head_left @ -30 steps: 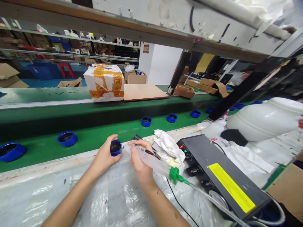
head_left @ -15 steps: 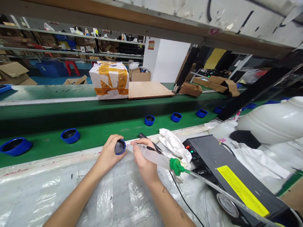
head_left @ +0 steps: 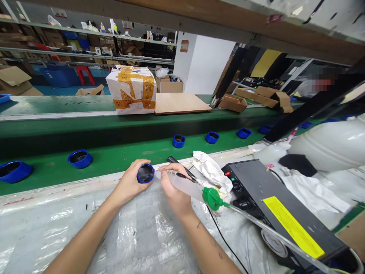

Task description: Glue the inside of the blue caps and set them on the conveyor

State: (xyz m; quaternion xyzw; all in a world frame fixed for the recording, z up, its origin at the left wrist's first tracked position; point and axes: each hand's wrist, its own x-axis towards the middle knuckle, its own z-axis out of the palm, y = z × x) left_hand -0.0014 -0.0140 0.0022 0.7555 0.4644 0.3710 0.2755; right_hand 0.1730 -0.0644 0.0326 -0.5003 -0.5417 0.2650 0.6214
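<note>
The left hand [head_left: 128, 184] wraps its grip around a blue cap [head_left: 145, 173], tilted open-side up. Just right of the cap, the right hand [head_left: 172, 186] pinches a clear syringe [head_left: 188, 187], tip at the cap's rim.

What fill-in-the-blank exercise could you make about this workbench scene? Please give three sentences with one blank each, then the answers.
1. The left hand holds a small cap of the colour ____.
2. The right hand holds a clear syringe whose rear fitting is ____.
3. The black control box beside the hands carries a long label that is ____.
Missing words: blue; green; yellow.
</note>
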